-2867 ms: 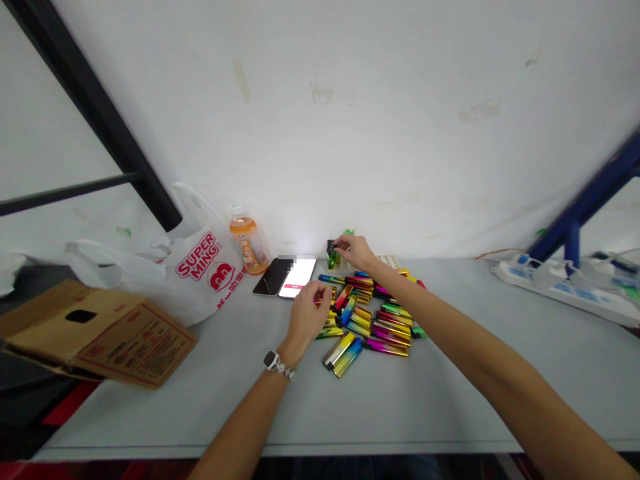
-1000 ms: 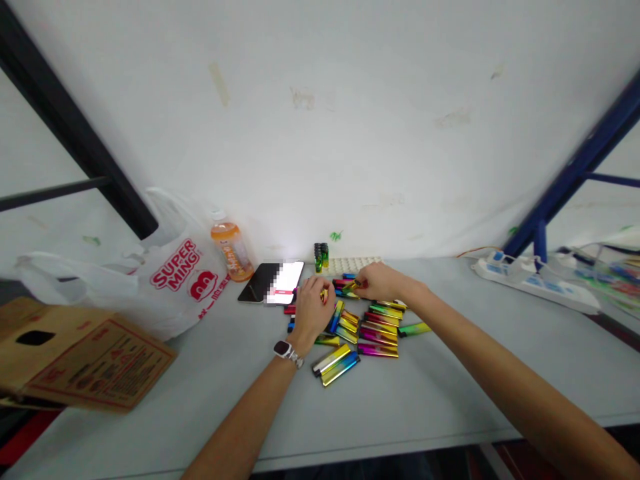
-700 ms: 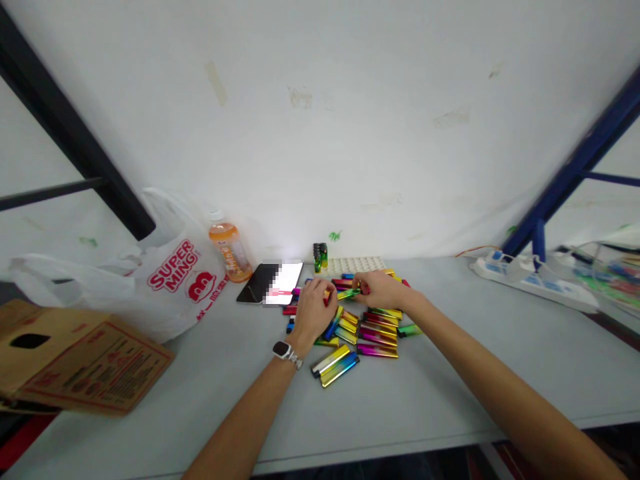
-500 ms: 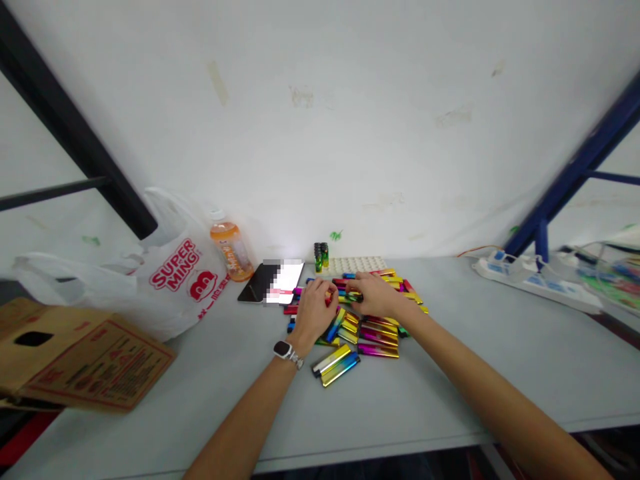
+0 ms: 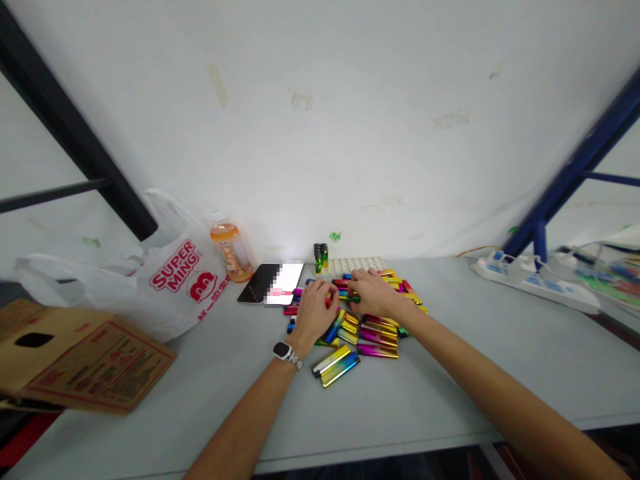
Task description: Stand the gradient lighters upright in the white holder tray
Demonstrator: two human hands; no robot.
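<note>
Head view: handles metallic lighters (image 5: pixel 341 370), loosely piled on the gray surface (image 5: pixel 425 407). Bends the right hand's (image 5: pixel 376 295) fingers over a green lighter (image 5: pixel 346 298), curls the left hand's (image 5: pixel 313 312) nearby; cannot tell either grip. Likely calls for a light touch among close neighbours.

Bench (image 5: pixel 430 393): is running along the wall (image 5: pixel 325 153). Carton (image 5: pixel 100 367): is lying at the left end. Carrier bag (image 5: pixel 170 293): is resting behind the carton. Bottle (image 5: pixel 231 252): is standing between bag and phones (image 5: pixel 257 285). Upright lighters (image 5: pixel 321 259): are standing at the left end of the tray (image 5: pixel 357 264). Loose lighters (image 5: pixel 379 337): are lying before the tray, right of the phones. Power strip (image 5: pixel 535 287): is lying far right, near the wall.
</note>
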